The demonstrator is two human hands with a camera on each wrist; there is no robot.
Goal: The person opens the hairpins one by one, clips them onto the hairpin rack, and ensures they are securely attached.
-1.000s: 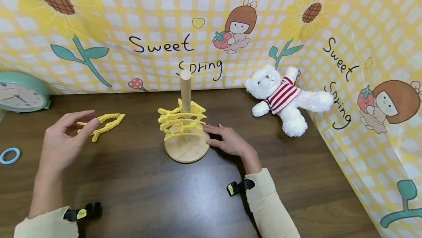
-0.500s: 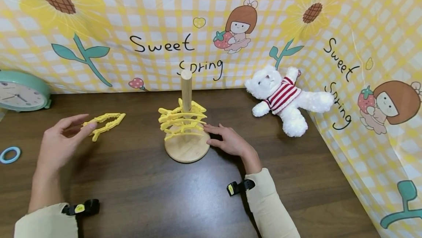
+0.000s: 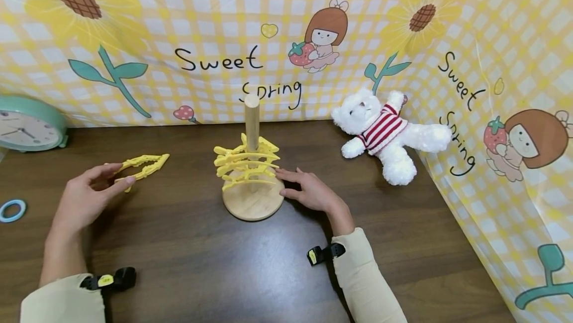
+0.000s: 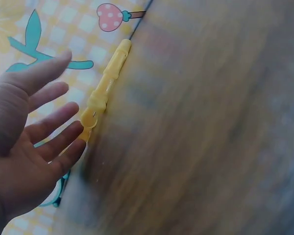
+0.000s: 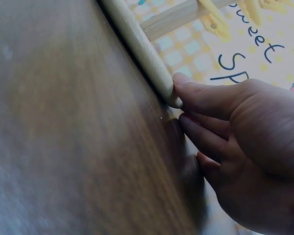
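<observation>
In the head view, the relaxed left hand (image 3: 82,201) is flanking a loose yellow piece (image 3: 153,167) with thumb and fingers, hiding its near end. Left of the right hand (image 3: 315,192), stacked yellow pieces (image 3: 248,156) are overlapping around a post (image 3: 252,126), blurring their count; the hand's extended fingers are touching the wooden base (image 3: 250,208), probably steadying it.

In the left wrist view, fingers are spreading beside the edge-on piece; contact is remaining unclear.

In the right wrist view, the thumb is meeting the base's rim; the frame is cutting off the stack.
</observation>
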